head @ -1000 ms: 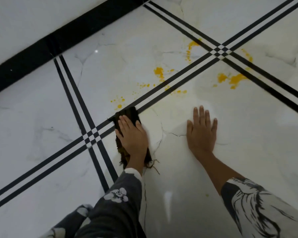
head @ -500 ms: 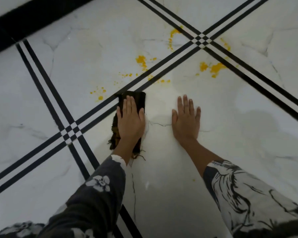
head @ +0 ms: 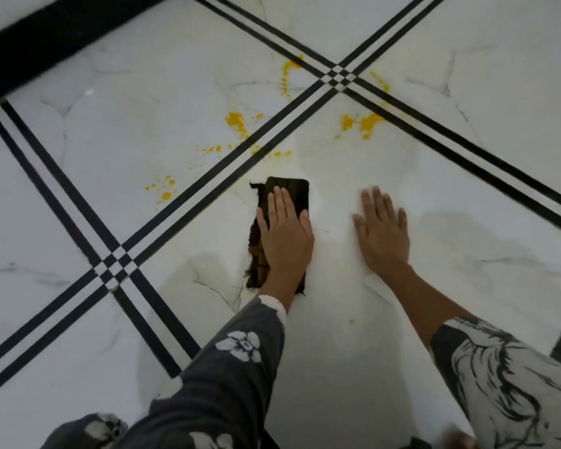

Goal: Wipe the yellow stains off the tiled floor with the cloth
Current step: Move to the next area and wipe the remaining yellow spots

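cloth slid right, off the stripe

cloth has shifted from the black stripe onto the white tile, under the left hand, which lies flat and pressing on it, not clenched. long axis runs away from the person, far end toward the stains. those look untouched, so most wiping likely remains. right hand is spread empty on the floor, bracing.

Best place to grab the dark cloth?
Take the dark folded cloth at its bare far end, coming from ahead of the left hand. That end lies flat and uncovered on the white tiled floor; the palm pins the rest.
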Available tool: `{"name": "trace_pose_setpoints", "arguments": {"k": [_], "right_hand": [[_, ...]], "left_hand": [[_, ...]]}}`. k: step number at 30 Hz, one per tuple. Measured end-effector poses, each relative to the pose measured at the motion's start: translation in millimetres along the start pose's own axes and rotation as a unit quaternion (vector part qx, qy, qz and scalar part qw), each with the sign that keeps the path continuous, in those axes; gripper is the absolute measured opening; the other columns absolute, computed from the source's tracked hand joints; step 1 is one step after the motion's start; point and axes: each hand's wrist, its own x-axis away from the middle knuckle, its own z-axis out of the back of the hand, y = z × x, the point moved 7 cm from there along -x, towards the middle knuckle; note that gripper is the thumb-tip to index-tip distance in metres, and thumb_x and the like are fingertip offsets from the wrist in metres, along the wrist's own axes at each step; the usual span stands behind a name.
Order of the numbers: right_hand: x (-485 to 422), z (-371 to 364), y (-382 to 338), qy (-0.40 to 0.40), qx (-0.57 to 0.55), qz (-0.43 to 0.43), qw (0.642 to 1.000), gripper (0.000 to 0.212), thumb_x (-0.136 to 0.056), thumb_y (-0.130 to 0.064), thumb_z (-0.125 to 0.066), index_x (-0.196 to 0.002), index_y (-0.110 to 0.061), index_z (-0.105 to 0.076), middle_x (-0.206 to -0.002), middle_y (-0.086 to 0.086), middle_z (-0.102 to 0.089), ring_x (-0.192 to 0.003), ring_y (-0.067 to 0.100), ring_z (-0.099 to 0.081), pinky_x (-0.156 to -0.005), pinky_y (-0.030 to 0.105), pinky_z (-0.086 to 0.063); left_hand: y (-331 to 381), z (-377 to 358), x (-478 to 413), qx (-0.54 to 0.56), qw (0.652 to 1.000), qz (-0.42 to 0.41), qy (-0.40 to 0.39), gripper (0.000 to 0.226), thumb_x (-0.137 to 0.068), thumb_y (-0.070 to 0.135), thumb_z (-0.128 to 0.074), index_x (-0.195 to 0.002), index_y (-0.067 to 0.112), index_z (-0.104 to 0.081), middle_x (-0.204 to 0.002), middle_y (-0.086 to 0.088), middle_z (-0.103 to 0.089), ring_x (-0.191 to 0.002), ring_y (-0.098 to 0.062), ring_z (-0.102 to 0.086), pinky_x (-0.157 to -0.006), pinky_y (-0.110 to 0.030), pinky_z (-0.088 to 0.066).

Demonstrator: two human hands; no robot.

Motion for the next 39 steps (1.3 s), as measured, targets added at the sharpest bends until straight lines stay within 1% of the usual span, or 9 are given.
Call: {"name": "trace_pose_setpoints", "arguments": {"k": [3, 8, 14, 19, 24, 28, 33, 37, 39], "right_hand": [[25.5, 4.1, 28.0, 0.017, -0.009, -0.063, 0.998, 0.052, -0.101, -0.035, -0.018, -0.15, -0.023, -0.003, -0.159, -0.001, 0.001, -0.147, 0.017, 0.001, -0.118, 0.039, 0.003], [63.6, 8.2, 67.8, 0.041, -0.01, -0.145, 0.988, 0.051, -0.101, -0.033, -0.016, -0.15, -0.022, -0.002, -0.159, -0.002, 0.001, -0.147, 0.017, 0.0, -0.118, 0.039, 0.005], [82.3, 11.7, 92.7, 0.044, -0.028, -0.163, 0.985, 0.051, -0.102, -0.031, -0.017, -0.15, -0.021, -0.003, -0.159, 0.0, -0.001, -0.147, 0.017, -0.001, -0.119, 0.039, 0.001], [82.6, 12.5, 89.1, 0.053, -0.043, -0.182, 0.981, 0.051, -0.102, -0.03, -0.018, -0.15, -0.019, -0.005, -0.159, 0.001, -0.002, -0.147, 0.018, -0.001, -0.117, 0.039, 0.003], [84.4, 13.0, 84.8, 0.057, -0.043, -0.192, 0.979, 0.05, -0.102, -0.03, -0.017, -0.15, -0.019, -0.005, -0.159, 0.0, -0.001, -0.147, 0.018, 0.0, -0.117, 0.039, 0.004], [83.2, 16.0, 77.0, 0.071, -0.033, -0.204, 0.976, 0.051, -0.102, -0.031, -0.017, -0.15, -0.018, -0.006, -0.159, 0.001, -0.003, -0.147, 0.018, -0.002, -0.117, 0.038, 0.007], [60.5, 11.9, 46.3, 0.049, -0.02, -0.135, 0.989, 0.051, -0.102, -0.033, -0.017, -0.15, -0.02, -0.006, -0.159, 0.0, -0.002, -0.147, 0.017, -0.003, -0.118, 0.039, 0.003], [44.1, 10.2, 27.9, 0.029, -0.022, -0.108, 0.993, 0.052, -0.101, -0.033, -0.017, -0.15, -0.02, -0.005, -0.159, 0.0, -0.001, -0.147, 0.017, -0.001, -0.117, 0.038, 0.003], [33.2, 10.6, 21.7, 0.019, -0.023, -0.101, 0.994, 0.052, -0.101, -0.033, -0.017, -0.15, -0.02, -0.004, -0.159, 0.0, 0.0, -0.147, 0.016, -0.001, -0.118, 0.038, 0.003]], "left_hand": [[40.8, -9.0, 18.1, 0.018, 0.998, -0.06, -0.014, 0.062, -0.094, 0.039, -0.017, -0.143, 0.005, -0.033, -0.149, -0.01, -0.037, -0.138, -0.022, -0.035, -0.114, -0.044, -0.02], [90.3, -20.5, 47.7, 0.035, 0.993, -0.095, -0.053, 0.067, -0.092, 0.039, -0.004, -0.147, 0.005, -0.02, -0.155, -0.01, -0.022, -0.144, -0.021, -0.021, -0.115, -0.041, 0.0], [116.2, -22.8, 113.7, 0.053, 0.985, -0.159, -0.041, 0.058, -0.095, 0.037, -0.024, -0.141, 0.005, -0.038, -0.146, -0.01, -0.041, -0.135, -0.021, -0.039, -0.113, -0.044, -0.024], [109.5, -20.6, 133.5, 0.038, 0.967, -0.239, -0.081, 0.058, -0.095, 0.038, -0.023, -0.143, 0.006, -0.034, -0.148, -0.009, -0.039, -0.137, -0.019, -0.037, -0.114, -0.04, -0.018], [78.0, -15.7, 90.8, 0.044, 0.989, -0.133, -0.046, 0.057, -0.095, 0.036, -0.025, -0.142, 0.005, -0.035, -0.148, -0.01, -0.039, -0.137, -0.021, -0.037, -0.114, -0.043, -0.02], [67.0, -17.0, 67.2, 0.029, 0.985, -0.158, -0.065, 0.058, -0.098, 0.037, -0.021, -0.148, 0.007, -0.019, -0.156, -0.009, -0.022, -0.144, -0.02, -0.02, -0.117, -0.04, -0.005], [21.4, -6.7, 10.0, 0.015, 0.999, -0.018, -0.043, 0.058, -0.101, 0.036, -0.019, -0.149, 0.005, -0.006, -0.159, -0.009, -0.008, -0.146, -0.019, -0.008, -0.117, -0.04, 0.0], [23.6, -8.2, 3.6, 0.005, 0.996, -0.084, -0.032, 0.058, -0.101, 0.036, -0.022, -0.149, 0.006, -0.01, -0.158, -0.01, -0.014, -0.146, -0.02, -0.012, -0.117, -0.041, -0.002], [11.1, -5.7, -20.1, 0.024, 0.997, -0.068, -0.026, 0.057, -0.101, 0.035, -0.025, -0.149, 0.006, -0.013, -0.157, -0.009, -0.017, -0.145, -0.02, -0.015, -0.117, -0.041, -0.004]]}}
